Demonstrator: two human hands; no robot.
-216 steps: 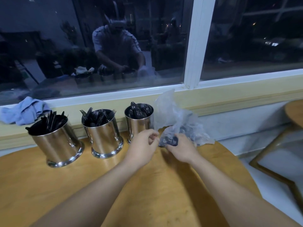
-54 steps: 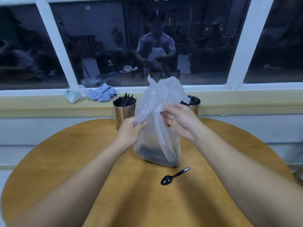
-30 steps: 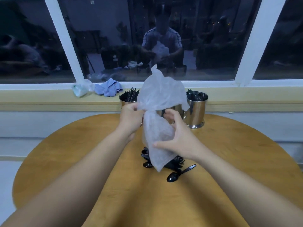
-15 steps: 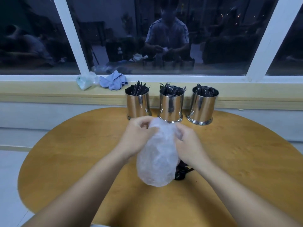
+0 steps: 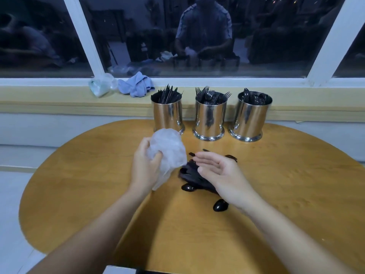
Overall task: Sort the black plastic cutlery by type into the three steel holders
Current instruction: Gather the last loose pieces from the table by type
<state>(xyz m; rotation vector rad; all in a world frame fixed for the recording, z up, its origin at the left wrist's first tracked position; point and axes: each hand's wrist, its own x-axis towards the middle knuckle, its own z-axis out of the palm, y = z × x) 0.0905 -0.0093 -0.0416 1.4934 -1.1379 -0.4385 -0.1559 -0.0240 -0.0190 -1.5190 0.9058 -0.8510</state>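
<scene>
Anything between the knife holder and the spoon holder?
Head view: only the steel holder of black forks, between knife holder and spoon holder.

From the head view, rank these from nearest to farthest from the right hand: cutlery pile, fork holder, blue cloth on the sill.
From the right hand:
1. Cutlery pile, directly beneath its fingers on the table.
2. Fork holder, middle of the three, behind the hand at the table's far edge.
3. Blue cloth, on the sill, far back to the left.

Blue cloth (image 5: 136, 87), crumpled wrapper (image 5: 101, 86) on sill.
</scene>
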